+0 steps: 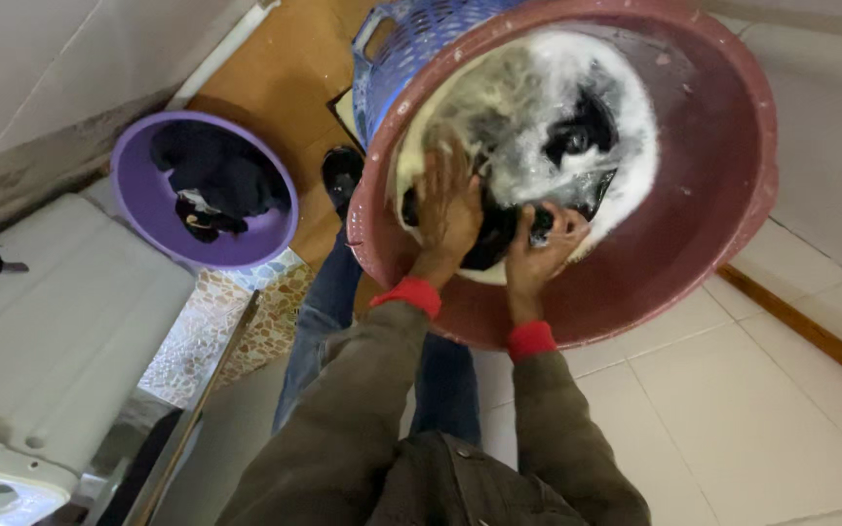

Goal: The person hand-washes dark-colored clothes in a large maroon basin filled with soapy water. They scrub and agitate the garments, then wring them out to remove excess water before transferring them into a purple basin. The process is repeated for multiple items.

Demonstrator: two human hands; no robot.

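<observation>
Both hands in the big round maroon plastic basin (pixel 694 263), sudsy white water inside. Left hand (pixel 447 209) pressed flat, fingers spread, on dark wet cloth (pixel 499 234); right hand (pixel 546 244) curled tight, gripping same cloth. Purple tub (pixel 138 209) of dark clothes far left.

Foam (pixel 577 88) hid most of the dark garment (pixel 495 234). The blue basket (pixel 411 49) stood mostly behind the red basin (pixel 694 244), and the top edge cut both off.
</observation>
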